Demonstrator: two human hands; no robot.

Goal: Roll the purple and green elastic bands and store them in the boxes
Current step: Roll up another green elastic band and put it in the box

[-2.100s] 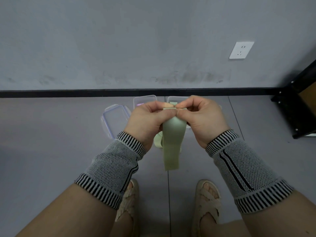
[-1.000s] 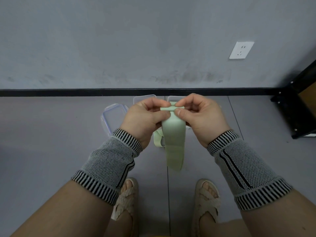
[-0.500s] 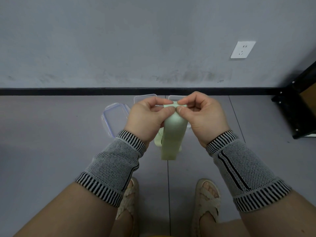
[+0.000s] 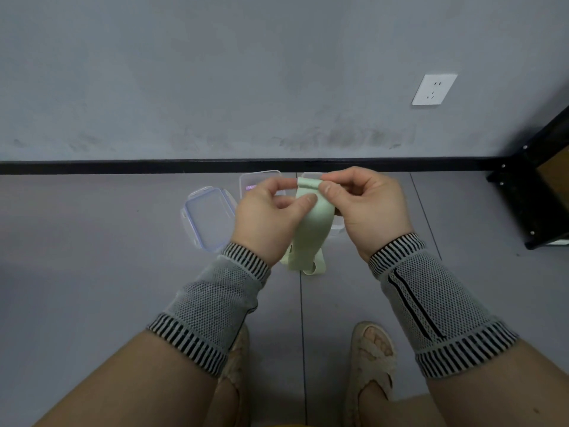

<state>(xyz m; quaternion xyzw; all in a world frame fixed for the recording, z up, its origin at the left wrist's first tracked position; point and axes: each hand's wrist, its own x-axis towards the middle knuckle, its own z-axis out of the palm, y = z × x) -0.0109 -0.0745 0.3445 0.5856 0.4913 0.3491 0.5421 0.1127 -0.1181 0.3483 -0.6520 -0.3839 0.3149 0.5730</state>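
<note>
Both hands are up over the grey floor (image 4: pixel 92 272), working one green band (image 4: pixel 312 223). The left hand (image 4: pixel 268 220) has its thumb and forefinger curled onto the band's upper part, thumb pressed flat on the face of it. The right hand (image 4: pixel 366 208) pinches the top edge, where the band curls over in a small fold. The rest of the band hangs down toward six o'clock, its lower end looped. On the floor beyond the hands, toward twelve o'clock, stand two clear boxes: one box (image 4: pixel 260 181) shows something purple inside, the other box (image 4: pixel 337 224) is mostly hidden behind the right hand. A clear lid (image 4: pixel 207 218) lies at about ten o'clock from the hands.
</note>
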